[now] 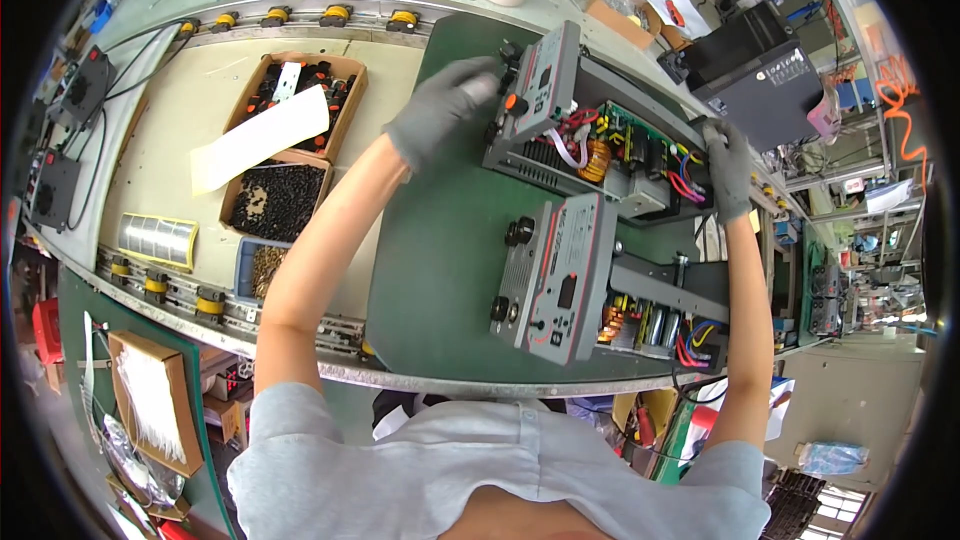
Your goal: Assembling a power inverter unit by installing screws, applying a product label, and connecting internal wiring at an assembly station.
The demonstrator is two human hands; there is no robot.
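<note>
Machines (600,145) (two, opened): one sits between two hands (440,112).

Assembly workshop: open machines (590,152), parts boxes (352,108)

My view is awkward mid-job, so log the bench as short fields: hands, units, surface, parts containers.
left hand: gloved, blurred, beside the far unit's front panel; contact unclear
right hand: gloved, at the far unit's rear end
far unit: open, wiring and coil exposed
near unit: also open
surface: green, beneath both units
parts: two cardboard boxes, one blue bin
</note>
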